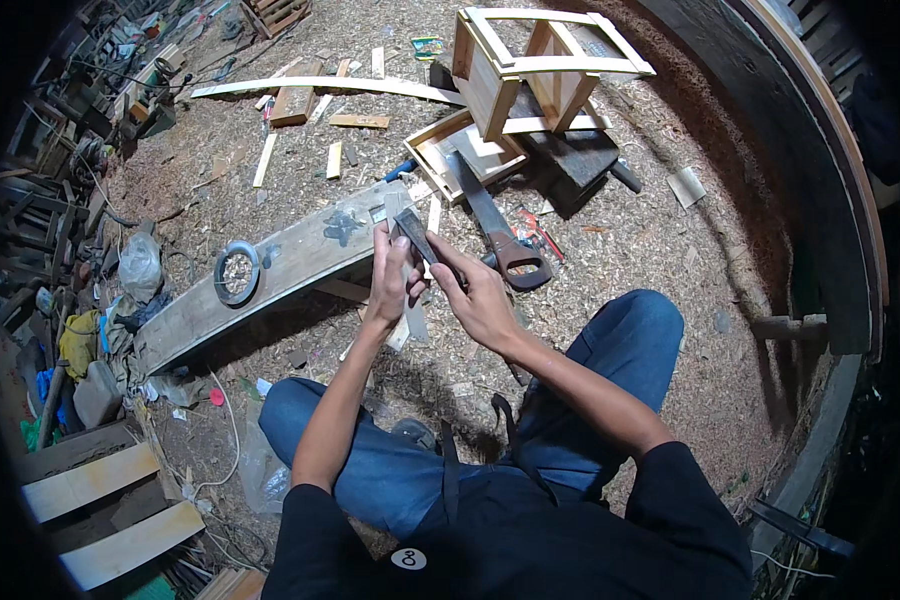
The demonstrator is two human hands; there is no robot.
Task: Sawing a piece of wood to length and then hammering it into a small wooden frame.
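Both of my hands are close together at the near-right end of a long grey plank [300, 243]. My left hand [394, 275] is closed around a thin, flat greyish strip [416, 318] that stretches above and below the fingers. In my right hand [477, 295] is a dark, flat, bar-shaped piece [412, 231], slanting across the strip's upper part; its exact kind is unclear. Just to the right lies a handsaw [482, 208] with a dark handle, its blade tip over a shallow wooden tray [435, 150]. A grey ring-shaped roll [237, 273] rests on the plank.
A small light-wood frame [495, 85] stands beyond the tray, beside a dark block [575, 160]. One long pale strip [320, 84] and several offcuts lie on the shavings-strewn floor. Clutter crowds the left side; a dark curved-looking wall edge [820, 130] bounds the right.
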